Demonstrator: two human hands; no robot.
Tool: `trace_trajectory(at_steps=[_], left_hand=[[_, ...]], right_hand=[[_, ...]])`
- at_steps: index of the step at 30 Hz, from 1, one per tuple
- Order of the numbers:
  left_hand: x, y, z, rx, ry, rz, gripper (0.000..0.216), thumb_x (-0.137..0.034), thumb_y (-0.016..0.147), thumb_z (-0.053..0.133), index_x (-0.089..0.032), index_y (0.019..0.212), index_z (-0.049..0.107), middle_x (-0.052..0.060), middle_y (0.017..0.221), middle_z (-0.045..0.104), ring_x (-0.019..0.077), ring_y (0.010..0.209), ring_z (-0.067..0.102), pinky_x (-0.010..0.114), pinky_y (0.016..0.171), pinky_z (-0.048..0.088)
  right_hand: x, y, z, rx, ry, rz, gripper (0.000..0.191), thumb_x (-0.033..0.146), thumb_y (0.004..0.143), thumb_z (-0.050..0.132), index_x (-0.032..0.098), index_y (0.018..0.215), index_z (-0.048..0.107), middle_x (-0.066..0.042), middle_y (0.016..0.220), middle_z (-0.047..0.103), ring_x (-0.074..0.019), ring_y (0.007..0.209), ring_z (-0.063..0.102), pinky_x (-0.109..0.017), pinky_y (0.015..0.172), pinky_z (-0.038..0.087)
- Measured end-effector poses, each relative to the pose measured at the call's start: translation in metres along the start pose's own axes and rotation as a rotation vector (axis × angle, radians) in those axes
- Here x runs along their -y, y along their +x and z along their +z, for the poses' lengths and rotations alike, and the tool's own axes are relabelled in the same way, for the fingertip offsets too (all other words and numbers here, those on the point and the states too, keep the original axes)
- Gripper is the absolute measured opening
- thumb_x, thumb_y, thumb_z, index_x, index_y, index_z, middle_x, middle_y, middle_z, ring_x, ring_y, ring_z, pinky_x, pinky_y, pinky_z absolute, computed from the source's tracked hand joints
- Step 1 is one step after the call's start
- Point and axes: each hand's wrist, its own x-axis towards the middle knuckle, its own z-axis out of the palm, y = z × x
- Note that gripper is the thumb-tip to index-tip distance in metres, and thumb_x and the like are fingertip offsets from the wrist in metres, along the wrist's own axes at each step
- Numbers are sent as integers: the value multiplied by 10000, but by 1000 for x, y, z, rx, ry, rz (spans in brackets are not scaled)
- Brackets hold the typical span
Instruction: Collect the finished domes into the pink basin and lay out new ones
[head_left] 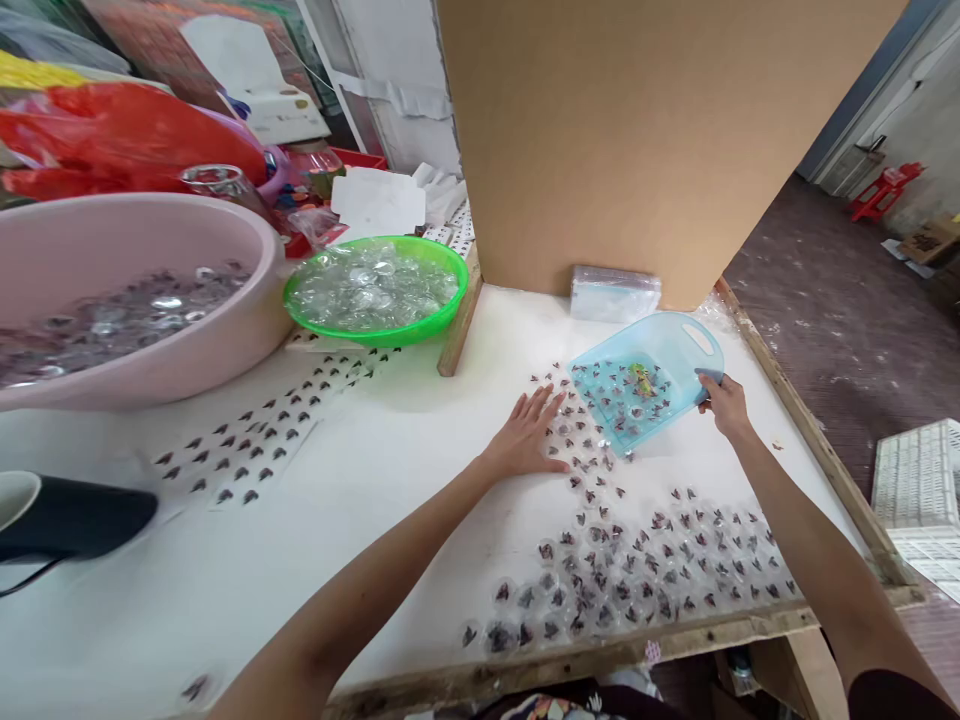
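My right hand grips the handle end of a light blue plastic scoop tray, which is tilted on the white table. Inside the tray lie several small clear round pieces with dark marks, along with a yellow-green scrap. Fingers spread, my left hand rests flat by the tray's open edge, touching the scattered pieces there. More clear discs with dark insect-like marks cover the table's near right part.
A green basin of clear pieces and a large pink tub stand at the left. A tall cardboard sheet rises behind the table, with a plastic-wrapped stack at its foot. A dark cylinder lies at far left. Wooden strips edge the table.
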Motion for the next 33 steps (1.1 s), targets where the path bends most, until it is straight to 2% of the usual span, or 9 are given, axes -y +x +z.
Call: trace_trajectory(at_steps=[5,11,15,18,20,22,25,29,33], left_hand=[[-18,12,18,-128,-128,60,1000,-690,864,564,-281,1611,39,124,1683,47,371,1536,117,539,1216,239],[-48,48,42,-239,-152,26,703,-502,1003,397,-264,1601,116,139,1652,215,343,1514,235,533,1185,317],[-76,79,38,-168,-100,-17,720,-548,982,424,-202,1580,220,182,1610,309,377,1506,238,624,1211,166],[-96,88,18,-175,-79,98,753,-619,947,461,-200,1555,310,174,1555,412,390,1491,271,667,1204,-40],[-99,82,-1,-202,-99,201,745,-635,945,452,-229,1556,318,141,1560,417,363,1491,282,630,1215,-91],[-89,65,-19,-228,-126,234,734,-623,960,427,-253,1575,273,112,1589,378,332,1500,273,584,1235,-83],[-47,27,-32,-285,-106,100,803,-649,946,429,-237,1593,193,130,1606,334,317,1509,252,565,1245,-41],[17,-26,-23,-280,14,-221,1122,-781,792,559,-177,1602,70,214,1627,235,385,1524,165,623,1219,30],[42,-40,-5,-214,96,-332,1368,-872,648,609,-114,1591,-29,270,1640,120,416,1531,77,622,1212,49]], right_hand=[[3,-15,21,50,26,56,439,511,623,825,160,834,668,60,557,515,-87,420,456,-232,341,397],[6,-33,38,113,97,117,473,515,574,856,156,825,677,59,556,510,-90,439,451,-235,347,391],[7,-41,41,148,141,155,498,507,545,873,148,843,697,54,571,516,-90,456,455,-231,352,385],[8,-39,35,145,155,176,499,493,533,879,143,846,711,49,573,518,-84,448,441,-229,347,371],[8,-33,28,121,165,174,487,485,526,881,143,829,713,45,569,520,-85,447,439,-229,345,367],[7,-22,20,81,173,160,475,478,515,882,145,806,708,43,563,524,-85,441,439,-231,343,368],[6,1,14,16,167,120,466,477,500,881,151,770,687,45,535,522,-83,417,427,-231,331,363],[6,37,25,-47,148,60,436,472,510,868,166,718,638,52,515,519,-84,409,435,-221,320,368],[7,59,44,-61,136,44,391,430,550,857,175,694,598,78,489,476,-73,389,416,-207,305,359]])
